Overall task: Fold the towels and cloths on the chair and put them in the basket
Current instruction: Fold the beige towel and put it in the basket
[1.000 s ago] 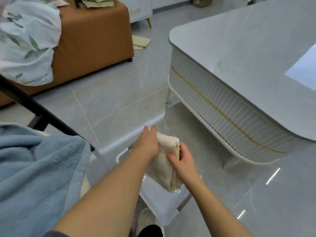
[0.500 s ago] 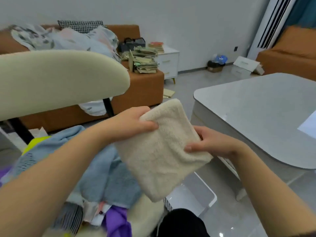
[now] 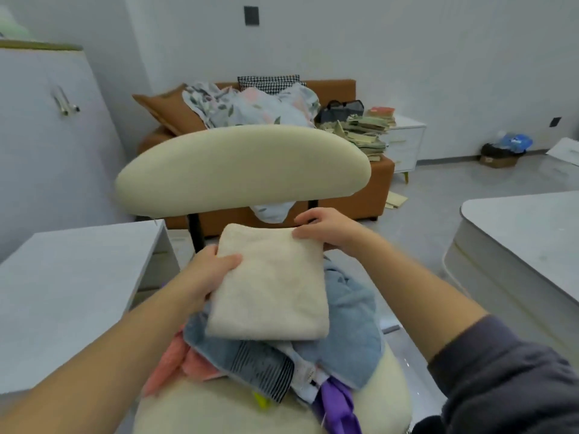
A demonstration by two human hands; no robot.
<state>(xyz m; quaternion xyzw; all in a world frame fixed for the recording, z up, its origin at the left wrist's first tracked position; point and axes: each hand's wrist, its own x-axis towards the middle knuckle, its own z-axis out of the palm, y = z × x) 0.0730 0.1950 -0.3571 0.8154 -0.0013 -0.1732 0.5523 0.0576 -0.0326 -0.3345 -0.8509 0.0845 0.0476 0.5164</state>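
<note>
A folded cream towel (image 3: 272, 283) is held over the heap of cloths (image 3: 351, 314) on the chair (image 3: 241, 170) seat, in front of its backrest. The left hand (image 3: 206, 274) grips the towel's left edge, thumb on top; the right hand (image 3: 329, 230) pinches the corner nearest the backrest

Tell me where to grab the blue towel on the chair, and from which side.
Pinch its striped end, coming from the near edge of the chair. That end of the blue towel lies bare at the front. Its middle is under the folded cream towel held by the left hand and right hand, so grabbing there may drag it.
</note>
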